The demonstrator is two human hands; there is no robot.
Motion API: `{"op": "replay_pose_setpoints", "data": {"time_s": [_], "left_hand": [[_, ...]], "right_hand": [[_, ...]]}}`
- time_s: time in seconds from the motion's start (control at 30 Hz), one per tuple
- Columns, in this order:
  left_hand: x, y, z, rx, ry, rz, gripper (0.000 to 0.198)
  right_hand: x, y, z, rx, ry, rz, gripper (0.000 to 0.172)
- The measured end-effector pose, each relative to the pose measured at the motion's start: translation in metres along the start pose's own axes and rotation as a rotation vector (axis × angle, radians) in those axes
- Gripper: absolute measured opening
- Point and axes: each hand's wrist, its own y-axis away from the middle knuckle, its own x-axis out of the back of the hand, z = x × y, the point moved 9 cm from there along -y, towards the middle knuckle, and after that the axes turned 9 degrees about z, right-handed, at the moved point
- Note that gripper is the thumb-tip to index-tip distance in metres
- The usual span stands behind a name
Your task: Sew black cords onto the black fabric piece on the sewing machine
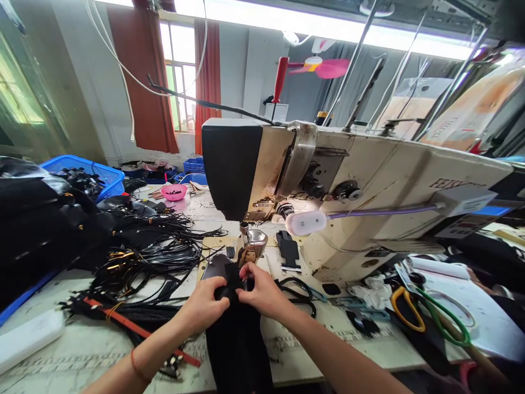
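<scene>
A long piece of black fabric (238, 350) hangs over the table's front edge and runs up toward the presser foot (252, 243) of a sewing machine (369, 164). My left hand (207, 298) pinches its left side between thumb and fingers. On the other side my right hand (260, 290) grips the same fabric, fingertips close below the metal foot. Both hands nearly meet over a small dark patch of the piece. What exactly lies between the fingertips is hidden. A black strap piece (289, 250) rests on the bed right of the foot.
Bundles of black cords (143, 262) and a red strip (123, 320) cover the left side. Behind them stand a blue basket (92, 169) and a pink bowl (174, 191). Yellow-handled scissors (407, 309) lie at right. A lamp (305, 222) juts from the machine.
</scene>
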Motion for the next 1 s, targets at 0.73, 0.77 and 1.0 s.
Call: {"op": "replay_pose_setpoints", "data": {"time_s": [0.73,0.77,1.0], "left_hand": [[0.007,-0.001,0.009,0.006,0.078,0.043,0.028],[0.007,0.000,0.009,0.009,0.082,0.041,0.027],[0.010,0.003,0.016,0.006,0.115,0.020,0.027]], "right_hand": [[0.000,0.000,-0.006,-0.125,-0.028,-0.156,0.009],[0.001,0.001,-0.007,-0.125,-0.034,-0.157,0.008],[0.002,0.005,-0.013,-0.109,-0.064,-0.156,0.006]]}}
